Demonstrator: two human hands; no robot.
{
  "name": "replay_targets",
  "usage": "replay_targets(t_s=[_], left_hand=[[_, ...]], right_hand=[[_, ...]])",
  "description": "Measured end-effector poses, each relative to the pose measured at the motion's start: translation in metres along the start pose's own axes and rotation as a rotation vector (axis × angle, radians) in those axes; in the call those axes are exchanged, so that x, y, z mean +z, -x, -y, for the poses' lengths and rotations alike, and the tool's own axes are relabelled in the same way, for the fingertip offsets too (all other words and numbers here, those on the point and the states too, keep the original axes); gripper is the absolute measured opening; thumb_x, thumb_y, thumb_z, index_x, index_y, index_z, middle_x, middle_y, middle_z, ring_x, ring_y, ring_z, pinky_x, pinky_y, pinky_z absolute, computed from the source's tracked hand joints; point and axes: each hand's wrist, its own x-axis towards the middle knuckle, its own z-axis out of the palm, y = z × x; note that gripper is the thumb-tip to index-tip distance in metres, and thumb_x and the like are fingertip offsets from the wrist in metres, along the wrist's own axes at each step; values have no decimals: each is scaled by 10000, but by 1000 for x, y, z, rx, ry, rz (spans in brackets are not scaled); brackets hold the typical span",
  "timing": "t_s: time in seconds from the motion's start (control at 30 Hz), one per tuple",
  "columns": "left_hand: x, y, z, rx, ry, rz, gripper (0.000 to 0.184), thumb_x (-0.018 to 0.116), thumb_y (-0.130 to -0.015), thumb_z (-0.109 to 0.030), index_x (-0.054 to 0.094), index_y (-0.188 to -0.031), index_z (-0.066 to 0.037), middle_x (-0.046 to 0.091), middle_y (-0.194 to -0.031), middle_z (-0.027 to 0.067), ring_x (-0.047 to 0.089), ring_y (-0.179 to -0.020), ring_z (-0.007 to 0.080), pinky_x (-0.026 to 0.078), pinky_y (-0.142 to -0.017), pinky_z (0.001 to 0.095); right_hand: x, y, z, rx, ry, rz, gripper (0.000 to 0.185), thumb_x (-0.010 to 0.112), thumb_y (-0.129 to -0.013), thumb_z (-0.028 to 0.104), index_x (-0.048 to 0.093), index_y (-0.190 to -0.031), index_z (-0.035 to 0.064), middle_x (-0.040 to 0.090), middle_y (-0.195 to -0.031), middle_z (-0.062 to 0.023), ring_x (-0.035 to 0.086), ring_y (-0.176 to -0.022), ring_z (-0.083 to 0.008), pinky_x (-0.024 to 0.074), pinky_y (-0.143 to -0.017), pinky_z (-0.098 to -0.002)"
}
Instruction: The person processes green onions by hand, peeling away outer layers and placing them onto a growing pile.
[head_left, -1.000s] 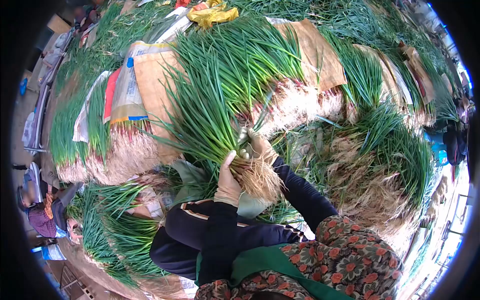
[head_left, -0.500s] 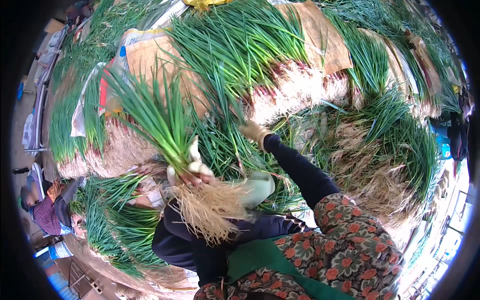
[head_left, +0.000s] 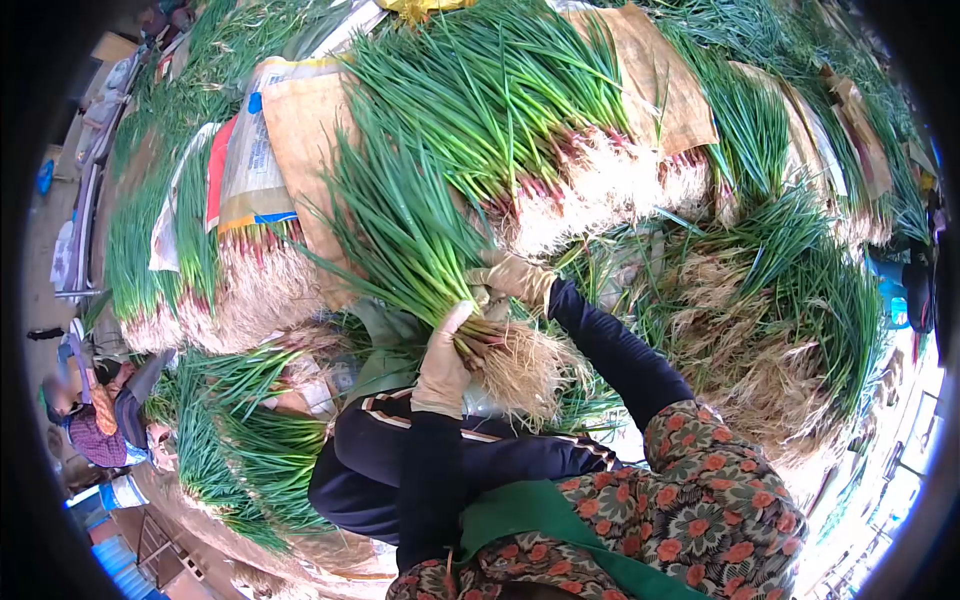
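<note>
- And across it came! Half a second earlier the bundle (head_left: 415,240) had hung low on the person's left, roots over the dark trousers (head_left: 365,440); now it had swung forward to the right hand (head_left: 512,278), which had stayed roughly where it was.
- Biggest on the field, the bank of green onions (head_left: 490,110) ran across the front, leaves away from the person, pale roots facing in. A looser heap (head_left: 760,340) sprawled to the right, its stalks lying every which way.
- Then the brown sheet (head_left: 310,125), draped over the left end of that bank, just behind the bundle's leaf tips; a wide swing there looked likely to snag, so a short, close turn seemed the better play.
- The bundle itself stood out between the hands, leaning, leaves up and to the left, roots (head_left: 525,365) down and to the right. Stem bases kept level would probably have served it best, for a few roots straggled past the rest.
- The left hand (head_left: 443,355) had it, closed around the pale stems just above the roots: a sound place, judged firm enough to hold without bruising.
- The right hand pressed in from the far side, fingers curled and partly hidden; whether it gripped stalks or merely steadied them could not be told.
- Smallest, the left thumb (head_left: 458,316), laid along the stems, a handy stop against slipping.
</note>
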Motion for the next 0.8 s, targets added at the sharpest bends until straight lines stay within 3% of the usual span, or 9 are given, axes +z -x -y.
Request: replay_targets(t_s=[0.2,0.3,0.33,0.4,0.5,0.6,0.7,0.77,0.8], left_hand=[[8,9,-2,83,-51,-59,315,513,-853,-241,570,-1039,7,632,-883,123,620,-736,215,511,-699,324],[8,8,0,129,39,-81,315,516,-847,-246,566,-1029,6,627,-883,132,612,-762,231,499,-733,326],[11,8,1,141,92,-86,315,517,-845,-248,565,-1026,5,624,-883,135,609,-776,234,494,-747,325],[20,12,0,184,222,37,312,516,-842,-247,563,-1026,1,620,-898,131,595,-802,229,487,-755,326],[32,24,-7,257,382,100,346,514,-837,-259,528,-1076,-9,588,-980,123,570,-816,212,479,-757,356],[25,26,-18,191,440,314,435,523,-837,-252,451,-1177,10,542,-1137,148,553,-818,181,480,-716,295],[28,19,-15,164,391,181,469,528,-837,-259,421,-1208,9,558,-1072,139,543,-775,177,484,-694,285],[24,19,-11,-21,422,376,438,541,-830,-263,464,-1165,9,559,-877,92,556,-773,199,499,-712,317],[27,19,-8,2,368,241,417,541,-829,-261,479,-1144,5,572,-889,93,566,-776,206,511,-682,319]], right_hand=[[9,-13,-12,-83,86,-169,430,569,-854,298,514,-1135,-22,621,-948,-182,592,-830,-284,465,-716,-383],[18,17,-19,-480,363,-265,350,524,-873,253,522,-1087,-24,578,-986,-235,553,-971,-326,433,-830,-354],[25,17,-29,-363,61,-191,263,484,-892,211,538,-1019,-13,590,-945,-208,561,-919,-298,445,-787,-359],[-4,22,-38,-166,-49,-183,193,434,-919,160,543,-991,20,603,-969,-167,560,-838,-208,445,-735,-347],[-18,15,-59,-96,-224,-339,197,471,-886,149,534,-1030,31,612,-1003,-140,574,-811,-211,450,-761,-338],[-35,16,-67,-298,799,-349,251,498,-860,188,545,-1060,45,614,-1006,-146,586,-879,-236,446,-805,-356],[-49,17,-69,-462,1830,-274,309,525,-834,227,556,-1091,60,617,-1008,-152,598,-946,-262,442,-848,-374],[-61,0,-29,-32,685,-659,278,509,-879,263,551,-1044,44,624,-934,-186,627,-798,-287,489,-666,-398],[-60,-11,-29,-27,763,-635,287,526,-865,277,557,-1030,43,627,-878,-181,628,-778,-291,491,-648,-393]])
